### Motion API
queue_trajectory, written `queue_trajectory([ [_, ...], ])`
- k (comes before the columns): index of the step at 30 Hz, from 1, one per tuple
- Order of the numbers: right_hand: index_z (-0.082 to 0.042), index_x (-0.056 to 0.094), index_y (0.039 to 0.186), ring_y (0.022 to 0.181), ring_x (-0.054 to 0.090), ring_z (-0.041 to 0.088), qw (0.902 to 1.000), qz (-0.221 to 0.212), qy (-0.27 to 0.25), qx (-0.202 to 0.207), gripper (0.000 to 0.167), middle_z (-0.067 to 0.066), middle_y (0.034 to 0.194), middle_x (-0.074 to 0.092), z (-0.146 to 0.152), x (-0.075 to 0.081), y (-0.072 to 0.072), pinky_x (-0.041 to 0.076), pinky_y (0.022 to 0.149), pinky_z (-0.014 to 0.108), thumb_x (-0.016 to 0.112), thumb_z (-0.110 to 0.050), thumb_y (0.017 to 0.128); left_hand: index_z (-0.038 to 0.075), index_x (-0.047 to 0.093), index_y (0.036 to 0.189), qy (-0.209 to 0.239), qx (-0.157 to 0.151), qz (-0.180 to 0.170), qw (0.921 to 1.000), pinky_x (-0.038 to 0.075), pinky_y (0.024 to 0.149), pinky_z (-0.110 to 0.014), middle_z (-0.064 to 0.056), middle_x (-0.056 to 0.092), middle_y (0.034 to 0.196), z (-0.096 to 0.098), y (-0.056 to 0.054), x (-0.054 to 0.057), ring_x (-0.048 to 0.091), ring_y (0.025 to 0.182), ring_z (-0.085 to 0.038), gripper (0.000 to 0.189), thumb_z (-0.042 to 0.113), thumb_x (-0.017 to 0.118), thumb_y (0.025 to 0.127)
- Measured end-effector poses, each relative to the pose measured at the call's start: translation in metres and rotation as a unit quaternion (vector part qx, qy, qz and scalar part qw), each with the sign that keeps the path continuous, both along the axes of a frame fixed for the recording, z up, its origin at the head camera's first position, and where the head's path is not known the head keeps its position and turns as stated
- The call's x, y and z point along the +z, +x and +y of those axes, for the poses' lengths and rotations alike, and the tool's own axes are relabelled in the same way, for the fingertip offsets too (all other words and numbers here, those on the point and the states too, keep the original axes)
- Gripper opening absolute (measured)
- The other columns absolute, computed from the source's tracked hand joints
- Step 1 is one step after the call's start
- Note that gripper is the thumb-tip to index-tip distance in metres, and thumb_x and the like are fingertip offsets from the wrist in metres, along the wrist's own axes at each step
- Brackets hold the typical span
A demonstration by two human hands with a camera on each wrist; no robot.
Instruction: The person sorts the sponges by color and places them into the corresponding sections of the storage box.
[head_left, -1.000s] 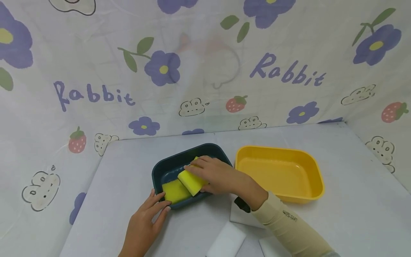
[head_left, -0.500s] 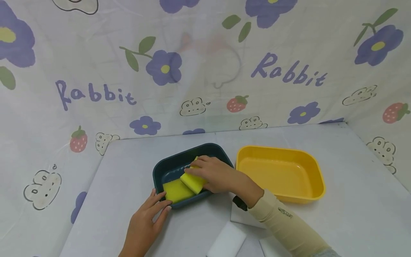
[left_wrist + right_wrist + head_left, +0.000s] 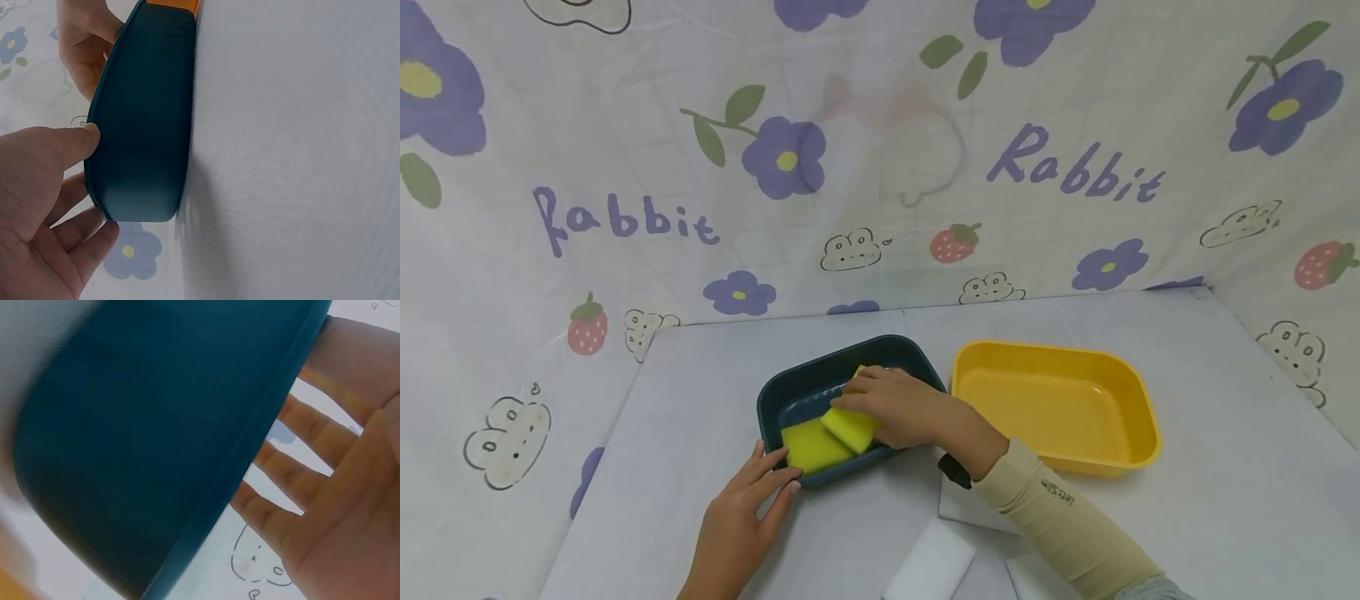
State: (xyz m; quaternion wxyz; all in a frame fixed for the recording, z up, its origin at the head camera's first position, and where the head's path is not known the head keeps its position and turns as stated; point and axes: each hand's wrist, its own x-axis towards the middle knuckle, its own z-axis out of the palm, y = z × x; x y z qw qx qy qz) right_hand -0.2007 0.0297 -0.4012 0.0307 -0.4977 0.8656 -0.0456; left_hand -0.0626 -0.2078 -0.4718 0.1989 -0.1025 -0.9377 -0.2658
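In the head view, a dark teal plastic basin [image 3: 820, 372] stands on the table. Inside it, at the near left, lies a yellow sponge [image 3: 814, 447]. A second yellow sponge [image 3: 850, 427] leans tilted over its right side, gripped by my right hand [image 3: 906, 408], which reaches in over the near rim. The left wrist view shows my left hand [image 3: 31, 181] holding the basin's rim at the near left corner, thumb on the long side and fingertips round the corner. In the right wrist view the basin's wall hides the right fingertips and both sponges.
Right beside the teal basin stands a yellow basin [image 3: 1060, 404]. Several white blocks lie nearer me: one oblong piece [image 3: 930, 560], one flat piece [image 3: 976, 504] partly under the right forearm, and another at the bottom edge. A patterned cloth [image 3: 880, 167] hangs behind the table.
Over the last second the upper sponge has shifted slightly right and settled a little in the right hand's grip. The right forearm has moved slightly left. My left hand keeps its place on the rim.
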Motion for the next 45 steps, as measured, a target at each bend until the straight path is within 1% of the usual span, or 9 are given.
queue_trajectory([
  [3,-0.018,0.056,0.143,0.135,0.045,0.029,0.9999,-0.009,0.000,-0.004,0.057,0.004,0.141,0.056,0.000,-0.002,-0.001,0.042,0.108,0.051,0.076,-0.014,0.090,0.020,0.079,0.105,0.000,0.000,0.000,1.0000,0.052,0.094,-0.051,-0.005,0.066,0.131,0.000,0.000,-0.001,0.050,0.134,-0.031,0.022,0.016,0.083,0.085],
  [8,-0.018,0.054,0.145,0.141,0.039,0.030,0.9989,-0.043,-0.002,-0.016,0.060,0.004,0.146,0.053,0.001,-0.006,-0.004,0.035,0.113,0.053,0.077,-0.012,0.089,0.020,0.079,0.105,-0.002,0.001,0.003,1.0000,0.052,0.094,-0.051,-0.005,0.066,0.131,0.000,0.000,-0.002,0.050,0.134,-0.031,0.022,0.016,0.084,0.084],
  [16,-0.015,0.053,0.145,0.144,0.035,0.031,0.9966,-0.073,-0.037,0.004,0.063,0.006,0.148,0.050,0.005,-0.010,-0.009,0.029,0.117,0.050,0.078,-0.011,0.088,0.020,0.079,0.106,0.000,0.004,-0.004,1.0000,0.052,0.094,-0.051,-0.005,0.065,0.131,0.000,0.000,-0.005,0.049,0.134,-0.031,0.021,0.016,0.083,0.085],
  [20,-0.015,0.052,0.146,0.143,0.035,0.028,0.9962,-0.074,-0.044,0.009,0.065,0.004,0.150,0.049,0.008,-0.009,-0.009,0.029,0.117,0.047,0.079,-0.013,0.088,0.021,0.079,0.106,0.000,0.006,-0.008,1.0000,0.052,0.094,-0.052,-0.005,0.065,0.131,0.000,0.000,-0.005,0.049,0.134,-0.031,0.021,0.017,0.083,0.086],
  [26,-0.015,0.051,0.147,0.142,0.036,0.028,0.9946,-0.085,-0.059,0.009,0.066,0.006,0.151,0.047,0.014,-0.005,-0.008,0.031,0.116,0.047,0.080,-0.015,0.088,0.020,0.079,0.105,-0.001,0.003,0.004,1.0000,0.052,0.094,-0.051,-0.004,0.066,0.130,0.000,-0.001,-0.005,0.050,0.133,-0.031,0.021,0.016,0.084,0.085],
  [29,-0.012,0.051,0.146,0.142,0.036,0.030,0.9933,-0.088,-0.074,0.013,0.064,0.008,0.150,0.048,0.019,-0.003,-0.006,0.031,0.116,0.047,0.079,-0.015,0.089,0.020,0.079,0.105,0.000,0.001,0.009,1.0000,0.052,0.094,-0.051,-0.004,0.066,0.130,-0.001,-0.001,-0.005,0.050,0.133,-0.031,0.021,0.016,0.084,0.085],
  [33,-0.013,0.052,0.145,0.142,0.036,0.028,0.9916,-0.093,-0.090,0.008,0.060,0.006,0.149,0.049,0.026,0.002,-0.001,0.030,0.117,0.045,0.077,-0.017,0.091,0.020,0.079,0.105,-0.002,0.003,0.004,1.0000,0.051,0.095,-0.052,-0.004,0.066,0.130,0.000,-0.001,-0.002,0.050,0.133,-0.031,0.021,0.016,0.083,0.085],
  [40,-0.019,0.051,0.147,0.145,0.030,0.020,0.9887,-0.109,-0.097,-0.034,0.055,0.002,0.154,0.043,0.041,0.009,0.013,0.029,0.117,0.040,0.070,-0.029,0.097,0.019,0.079,0.105,-0.006,0.008,-0.017,0.9998,0.050,0.096,-0.053,-0.004,0.066,0.130,0.002,0.000,0.006,0.049,0.134,-0.031,0.020,0.016,0.083,0.086],
  [45,-0.021,0.050,0.148,0.146,0.030,0.020,0.9882,-0.102,-0.109,-0.034,0.055,0.002,0.154,0.043,0.050,0.012,0.020,0.030,0.117,0.041,0.068,-0.035,0.098,0.017,0.077,0.110,-0.012,-0.001,-0.043,0.9990,0.048,0.099,-0.053,-0.005,0.063,0.135,0.003,0.001,0.013,0.046,0.137,-0.032,0.024,0.016,0.082,0.087],
])
